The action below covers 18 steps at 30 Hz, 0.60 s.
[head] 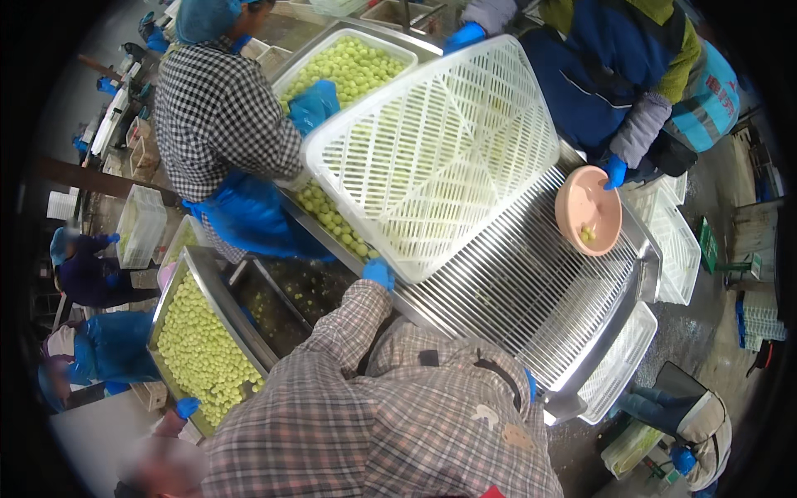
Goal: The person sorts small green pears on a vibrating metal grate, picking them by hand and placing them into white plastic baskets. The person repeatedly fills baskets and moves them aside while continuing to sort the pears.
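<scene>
My left hand [378,274], in a blue glove, grips the near lower corner of a slotted white plastic crate [429,155]. Green round fruits show through the crate's slots; it lies tilted across the metal sorting table. A co-worker's gloved hand [464,38] is at its far edge. To the crate's right runs a grate of metal bars [529,280]. The same co-worker's other hand [615,172] holds a pink plastic bowl [579,215] with a few fruits in it. My right hand is out of view; a sliver of blue by my right side cannot be identified.
At the upper left, a co-worker in a checked shirt [218,112] reaches towards a tub of green fruits [348,65]. A metal tray of fruits [199,348] stands left of me. White crates [675,249] stand beyond the grate's right end. Other people work farther off.
</scene>
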Tool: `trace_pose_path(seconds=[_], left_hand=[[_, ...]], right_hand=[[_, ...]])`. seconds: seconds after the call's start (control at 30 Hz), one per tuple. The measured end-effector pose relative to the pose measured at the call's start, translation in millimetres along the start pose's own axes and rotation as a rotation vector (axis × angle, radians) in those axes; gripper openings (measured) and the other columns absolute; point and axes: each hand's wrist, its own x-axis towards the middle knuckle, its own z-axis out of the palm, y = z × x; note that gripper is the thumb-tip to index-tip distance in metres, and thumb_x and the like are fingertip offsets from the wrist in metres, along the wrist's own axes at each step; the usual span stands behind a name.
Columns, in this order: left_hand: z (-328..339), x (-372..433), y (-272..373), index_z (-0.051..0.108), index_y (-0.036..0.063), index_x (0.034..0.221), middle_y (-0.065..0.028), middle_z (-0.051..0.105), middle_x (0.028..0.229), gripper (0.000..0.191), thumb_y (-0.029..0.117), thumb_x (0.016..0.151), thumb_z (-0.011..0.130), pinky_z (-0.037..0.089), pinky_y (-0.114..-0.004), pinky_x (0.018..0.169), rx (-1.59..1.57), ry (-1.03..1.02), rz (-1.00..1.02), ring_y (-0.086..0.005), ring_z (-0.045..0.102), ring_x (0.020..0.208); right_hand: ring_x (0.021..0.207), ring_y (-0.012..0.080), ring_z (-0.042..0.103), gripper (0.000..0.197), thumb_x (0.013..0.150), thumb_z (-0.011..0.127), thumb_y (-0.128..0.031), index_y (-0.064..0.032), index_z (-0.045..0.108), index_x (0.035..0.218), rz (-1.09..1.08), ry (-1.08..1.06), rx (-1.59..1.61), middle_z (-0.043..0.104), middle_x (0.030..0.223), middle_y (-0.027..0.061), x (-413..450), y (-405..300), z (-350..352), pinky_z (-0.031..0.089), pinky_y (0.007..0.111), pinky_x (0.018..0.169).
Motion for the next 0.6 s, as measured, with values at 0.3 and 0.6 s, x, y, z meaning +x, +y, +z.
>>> trace_pose_path(seconds=[0.3,0.6], left_hand=[[10.8,-79.6,-8.1,0.059,0.0104,0.072,-0.0064,0.061,0.068,0.022,0.027,0.087,0.062,0.032,-0.031,0.044,-0.528,-0.149,-0.272,-0.0180,0.048,0.053],[123.1,-136.7,-37.3,0.066,0.0042,0.121,-0.0170,0.068,0.100,0.037,0.029,0.093,0.067,0.057,-0.038,0.071,0.480,-0.589,-0.161,-0.0217,0.065,0.081]], right_hand=[[0.098,0.0177,0.066,0.028,0.094,0.065,-0.007,-0.0002,0.065,0.121,0.009,0.002,0.373,0.070,0.112,0.0103,24.9,17.8,-8.0,0.053,0.032,0.088],[0.118,0.0220,0.060,0.051,0.093,0.068,-0.009,-0.0024,0.051,0.140,-0.113,-0.255,0.246,0.057,0.137,0.0127,69.7,-161.1,-19.3,0.050,0.036,0.097]])
